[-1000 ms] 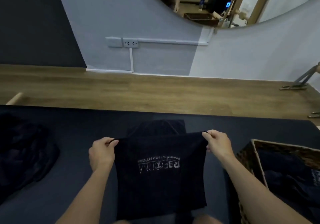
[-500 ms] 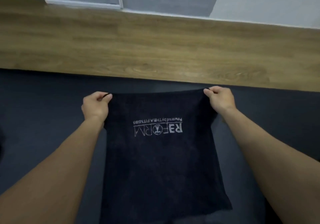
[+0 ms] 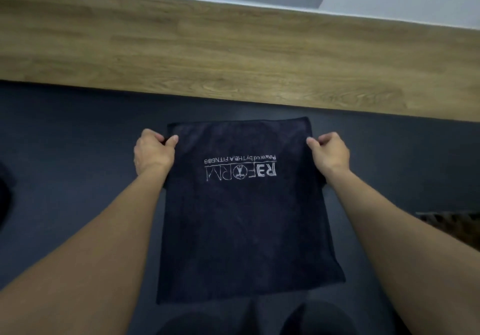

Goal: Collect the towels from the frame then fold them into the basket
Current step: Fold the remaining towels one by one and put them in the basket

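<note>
Dark navy towel (image 3: 244, 218) with a white printed logo, upside-down to the camera, sits spread at frame centre over the dark mat (image 3: 78, 179). Its far edge points to 12 o'clock and its near edge to 6.

Left hand (image 3: 153, 153) pinches the towel's side edge at 10 o'clock, just short of the far corner, thumb on top and fingers curled under. Right hand (image 3: 330, 153) does the same at 2 o'clock.

Step, as judged: the towel is being laid out or squared up for folding. No fold crease is visible yet. The next move likely calls for bringing the pinched far end toward 6 o'clock to halve it, keeping the corners aligned, then carrying it to the basket (image 3: 452, 224).

Hidden or unclear:
- The basket is cut off at the 4 o'clock edge; only a woven rim strip shows, and its contents can't be seen.
- A dark lump (image 3: 4, 192) at the 9 o'clock edge could be more towels, but it is too cropped to tell.
- The frame named in the task is not in view.
- It is unclear whether the towel lies fully flat or its near end is draped over the knees (image 3: 319, 319) at 6 o'clock.
- Fingertips under the cloth are hidden.
- Wood floor (image 3: 233, 49) runs across 12 o'clock.
</note>
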The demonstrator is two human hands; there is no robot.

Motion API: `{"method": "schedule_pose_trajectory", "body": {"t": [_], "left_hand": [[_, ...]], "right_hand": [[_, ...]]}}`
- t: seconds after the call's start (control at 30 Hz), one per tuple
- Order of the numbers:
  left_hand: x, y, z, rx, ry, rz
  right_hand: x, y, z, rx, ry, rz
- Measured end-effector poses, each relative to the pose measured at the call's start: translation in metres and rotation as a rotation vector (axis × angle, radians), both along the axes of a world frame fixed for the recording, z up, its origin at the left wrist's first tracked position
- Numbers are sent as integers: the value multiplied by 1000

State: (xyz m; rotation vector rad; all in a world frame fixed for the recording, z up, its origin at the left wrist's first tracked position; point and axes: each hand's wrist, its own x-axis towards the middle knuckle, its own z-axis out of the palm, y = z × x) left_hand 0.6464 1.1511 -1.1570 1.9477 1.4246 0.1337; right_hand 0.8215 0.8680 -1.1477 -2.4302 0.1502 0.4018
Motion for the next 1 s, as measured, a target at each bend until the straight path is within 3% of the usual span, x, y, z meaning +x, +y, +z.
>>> {"method": "schedule_pose_trajectory", "body": {"t": [0.17,0.37,0.47,0.53,0.63,0.7,0.87,1.0], "left_hand": [[-78,-60,16,-111,24,36],[-157,-127,36,-287,293,33],[-181,-140,32,-364,363,-33],[-189,-144,36,-427,353,4],[-188,-143,48,-528,134,220],[-178,-133,57,-519,-44,331],[-124,-95,74,-318,-393,368],[-75,-55,76,-262,-536,312]], "right_hand": [[-84,-47,14,-47,103,25],[-165,-104,22,-293,269,80],[-192,-129,23,-264,307,108],[-202,-137,23,-128,357,35],[-207,-137,32,178,420,-146],[-198,-130,46,326,364,-190],[-143,-87,78,552,200,-146],[-87,-49,89,747,273,-93]]}}
